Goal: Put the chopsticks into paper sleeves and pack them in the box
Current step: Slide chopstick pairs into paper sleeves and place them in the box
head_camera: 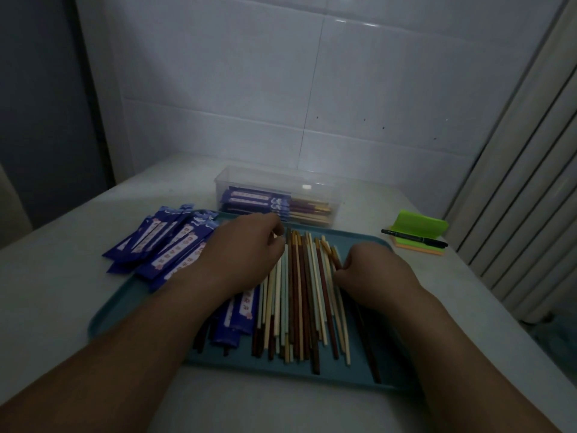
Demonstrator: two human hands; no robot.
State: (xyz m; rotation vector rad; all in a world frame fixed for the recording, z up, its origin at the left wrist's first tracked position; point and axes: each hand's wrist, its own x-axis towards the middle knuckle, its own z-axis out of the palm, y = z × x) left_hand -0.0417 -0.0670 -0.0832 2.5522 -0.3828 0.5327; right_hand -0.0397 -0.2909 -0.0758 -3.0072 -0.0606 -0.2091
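A teal tray (359,375) holds a row of loose chopsticks (299,295) in brown, cream and pale green. My left hand (246,248) lies over their left side, fingers curled, tips at the far ends of the sticks. My right hand (371,270) sits on the right side and pinches a brown chopstick (334,259). A pile of blue paper sleeves (165,242) spreads over the tray's left edge. One sleeve (237,317) lies under my left forearm. A clear plastic box (274,195) behind the tray contains several sleeved chopsticks.
A green and orange sticky-note pad (418,232) with a black marker pen (412,238) lies right of the tray. The white tiled wall stands behind the table. A ribbed panel (515,198) rises at the right, past the table's edge.
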